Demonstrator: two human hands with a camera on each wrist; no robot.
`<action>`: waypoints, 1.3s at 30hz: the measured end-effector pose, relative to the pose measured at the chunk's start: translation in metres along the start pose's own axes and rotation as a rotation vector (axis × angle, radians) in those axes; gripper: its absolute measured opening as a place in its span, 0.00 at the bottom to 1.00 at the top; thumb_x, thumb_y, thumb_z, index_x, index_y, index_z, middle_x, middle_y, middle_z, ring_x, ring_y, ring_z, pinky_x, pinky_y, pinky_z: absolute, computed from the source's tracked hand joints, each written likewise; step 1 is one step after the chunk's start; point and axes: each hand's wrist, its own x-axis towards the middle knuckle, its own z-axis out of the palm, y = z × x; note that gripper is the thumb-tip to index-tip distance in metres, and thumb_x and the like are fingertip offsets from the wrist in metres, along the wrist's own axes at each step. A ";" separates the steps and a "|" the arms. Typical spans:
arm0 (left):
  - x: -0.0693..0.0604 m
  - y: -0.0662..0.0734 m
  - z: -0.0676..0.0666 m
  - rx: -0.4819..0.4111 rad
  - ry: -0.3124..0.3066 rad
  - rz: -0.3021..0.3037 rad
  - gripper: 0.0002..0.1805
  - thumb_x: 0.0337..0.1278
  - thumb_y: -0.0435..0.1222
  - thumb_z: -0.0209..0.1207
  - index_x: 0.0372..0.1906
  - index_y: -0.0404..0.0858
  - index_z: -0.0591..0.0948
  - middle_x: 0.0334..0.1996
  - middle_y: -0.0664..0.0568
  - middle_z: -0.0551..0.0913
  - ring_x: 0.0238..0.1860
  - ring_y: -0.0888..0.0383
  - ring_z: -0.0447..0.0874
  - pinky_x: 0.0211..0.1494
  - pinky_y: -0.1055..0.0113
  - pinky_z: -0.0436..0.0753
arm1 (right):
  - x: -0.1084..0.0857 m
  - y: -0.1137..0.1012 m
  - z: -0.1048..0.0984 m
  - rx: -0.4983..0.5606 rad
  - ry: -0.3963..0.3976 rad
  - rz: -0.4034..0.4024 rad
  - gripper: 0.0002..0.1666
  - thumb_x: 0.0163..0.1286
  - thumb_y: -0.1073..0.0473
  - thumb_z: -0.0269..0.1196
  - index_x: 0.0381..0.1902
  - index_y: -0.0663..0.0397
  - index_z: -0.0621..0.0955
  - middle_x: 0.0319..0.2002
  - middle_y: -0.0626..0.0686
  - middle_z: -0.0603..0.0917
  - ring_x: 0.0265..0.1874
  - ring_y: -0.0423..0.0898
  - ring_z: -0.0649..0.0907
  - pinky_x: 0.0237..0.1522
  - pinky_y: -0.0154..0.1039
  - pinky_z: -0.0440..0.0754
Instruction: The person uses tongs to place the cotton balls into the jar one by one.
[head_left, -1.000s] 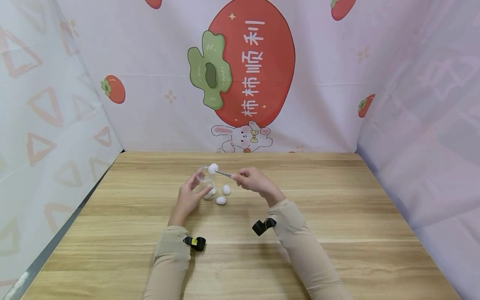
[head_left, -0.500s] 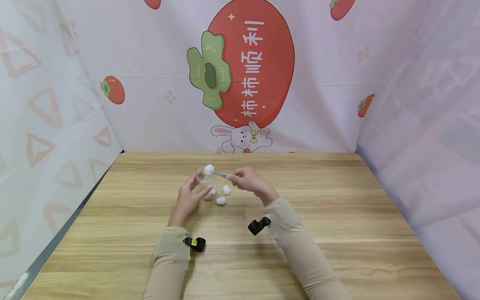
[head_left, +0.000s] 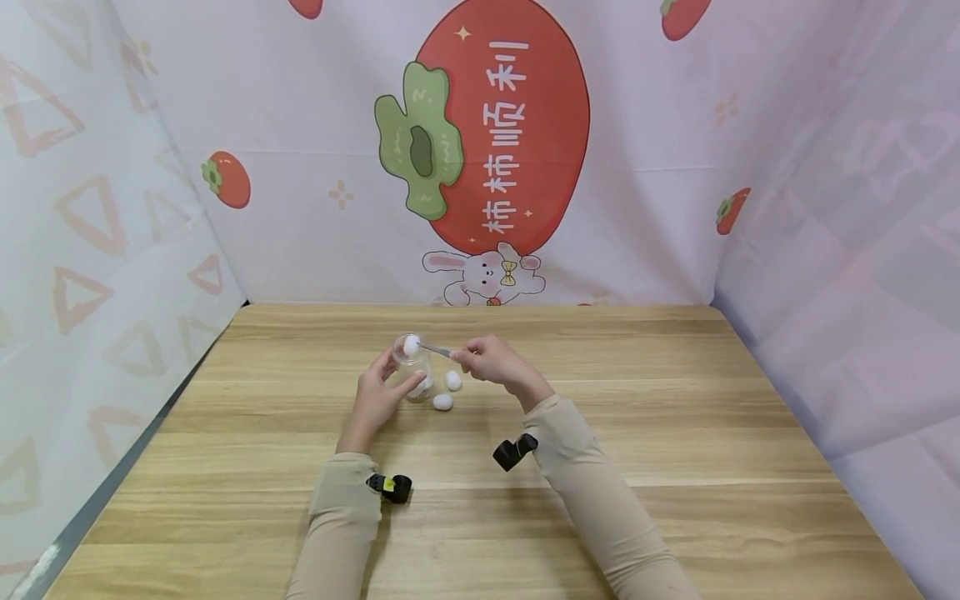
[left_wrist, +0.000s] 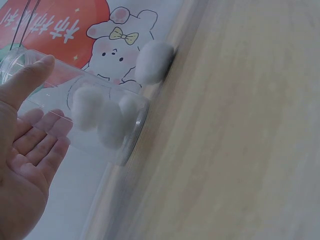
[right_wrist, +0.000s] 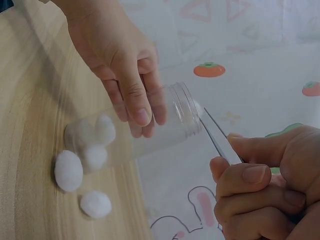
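My left hand (head_left: 377, 395) grips a clear plastic jar (head_left: 422, 367) standing upright on the table, thumb on one side and fingers round the other. Several white cotton balls (left_wrist: 111, 125) lie at the jar's bottom. My right hand (head_left: 497, 365) pinches metal tweezers (head_left: 437, 350), their tips pointing left at the jar's mouth. At those tips a cotton ball (head_left: 412, 344) sits within the rim; in the right wrist view it is mostly hidden. Two more cotton balls, one nearer the back (head_left: 453, 381) and one nearer the front (head_left: 442, 402), lie right of the jar.
The wooden table (head_left: 675, 417) runs back to a printed cloth (head_left: 637, 233) behind it. Cloth also hangs along the left and right sides. Each sleeve carries a small black camera, one left (head_left: 401, 488) and one right (head_left: 510, 454).
My right hand has moved a little left, bringing the tweezers and cotton ball from beside the jar's rim into its mouth. The left hand and jar have stayed in place.
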 end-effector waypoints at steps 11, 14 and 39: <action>0.001 -0.001 0.000 -0.008 0.001 0.002 0.42 0.54 0.38 0.67 0.71 0.33 0.62 0.70 0.37 0.67 0.70 0.39 0.68 0.77 0.53 0.69 | -0.001 -0.001 -0.001 -0.005 -0.018 0.006 0.18 0.73 0.54 0.55 0.25 0.58 0.75 0.15 0.45 0.65 0.19 0.41 0.65 0.21 0.30 0.58; 0.000 0.002 0.000 -0.012 0.005 0.002 0.42 0.53 0.37 0.68 0.71 0.33 0.62 0.69 0.37 0.68 0.69 0.40 0.69 0.77 0.53 0.69 | -0.001 0.000 0.000 -0.004 -0.016 -0.002 0.18 0.73 0.54 0.55 0.24 0.56 0.75 0.15 0.45 0.65 0.18 0.41 0.65 0.20 0.30 0.58; 0.002 -0.003 0.000 0.001 0.013 -0.002 0.42 0.53 0.39 0.68 0.71 0.33 0.63 0.69 0.37 0.68 0.69 0.39 0.69 0.77 0.54 0.70 | -0.023 0.022 -0.008 0.069 -0.025 -0.063 0.21 0.74 0.52 0.53 0.27 0.64 0.76 0.11 0.43 0.64 0.12 0.37 0.59 0.14 0.27 0.55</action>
